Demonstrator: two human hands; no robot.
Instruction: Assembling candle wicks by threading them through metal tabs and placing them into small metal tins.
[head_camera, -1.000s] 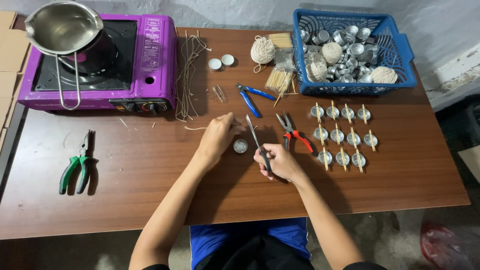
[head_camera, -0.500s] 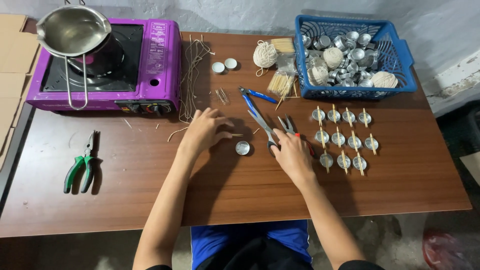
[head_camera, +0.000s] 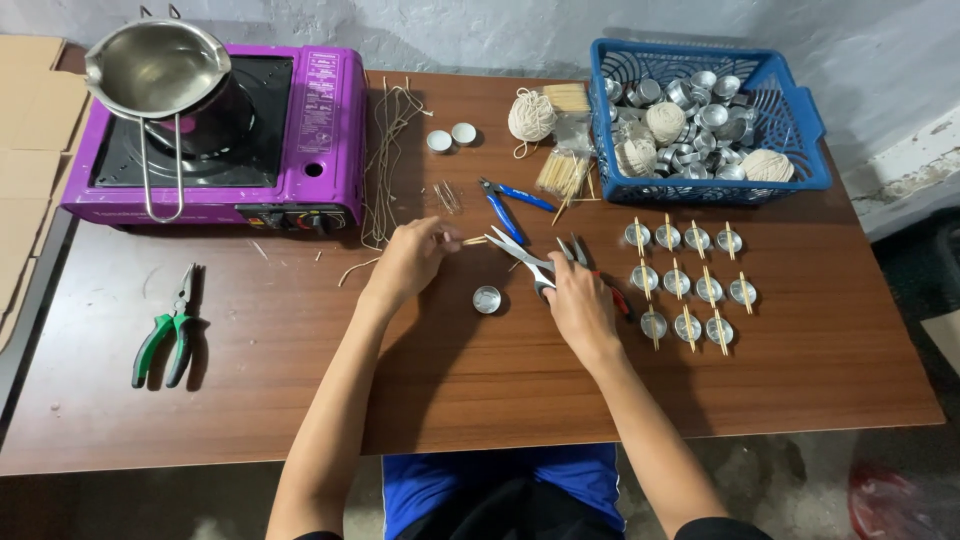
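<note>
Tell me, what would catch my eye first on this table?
Probably the purple stove at the far left with a steel pot on it, and the blue basket of small metal cups and twine balls at the far right. In the middle, the left hand pinches a thin wick while the right hand works scissors beside rows of metal cups.

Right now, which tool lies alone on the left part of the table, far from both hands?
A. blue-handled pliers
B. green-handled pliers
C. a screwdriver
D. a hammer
B: the green-handled pliers lie by themselves on the table below the purple stove, well away from the left hand.
</note>
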